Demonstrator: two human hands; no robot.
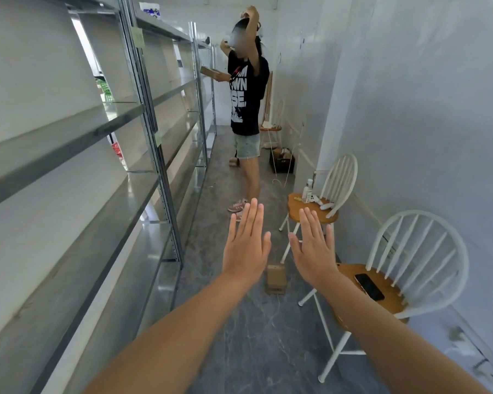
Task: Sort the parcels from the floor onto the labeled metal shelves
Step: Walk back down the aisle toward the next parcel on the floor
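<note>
My left hand point(246, 243) and my right hand point(313, 245) are stretched out in front of me, backs up, fingers straight, holding nothing. Between and below them a small brown cardboard parcel point(276, 277) lies on the grey floor. The metal shelves point(154, 155) run along the left wall, their boards bare, with small green labels point(138, 36) on the uprights. Another parcel point(233, 162) lies on the floor farther down the aisle.
A person in a black T-shirt point(246, 103) stands in the aisle ahead, holding a cardboard parcel point(211, 73) by the shelves. Two white chairs line the right wall, the near one point(404, 268) carrying a phone point(369, 287), the far one point(325, 200) carrying bottles. A black crate point(281, 160) sits beyond.
</note>
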